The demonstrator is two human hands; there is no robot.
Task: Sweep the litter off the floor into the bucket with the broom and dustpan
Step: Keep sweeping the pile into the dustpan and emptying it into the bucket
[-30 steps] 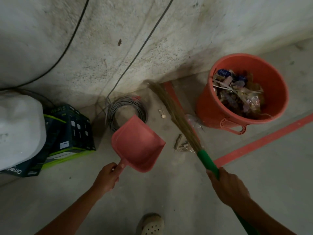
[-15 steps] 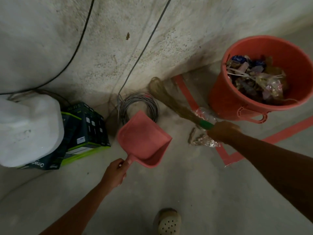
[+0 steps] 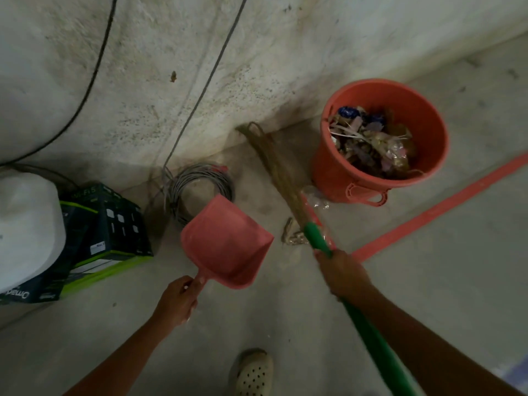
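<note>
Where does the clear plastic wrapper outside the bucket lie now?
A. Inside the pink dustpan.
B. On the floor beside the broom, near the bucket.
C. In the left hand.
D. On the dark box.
B: the wrapper lies on the floor beside the broom, close to the base of the bucket; no wrapper shows in the dustpan.

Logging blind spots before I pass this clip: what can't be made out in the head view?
Head view only:
broom: handle end cut off by the bottom edge.
floor litter: partly behind the broom, too dim to identify.
bucket litter: a dim jumble, pieces indistinguishable.
white container: cut off by the left edge.
right hand: motion-blurred on the broom.
</note>
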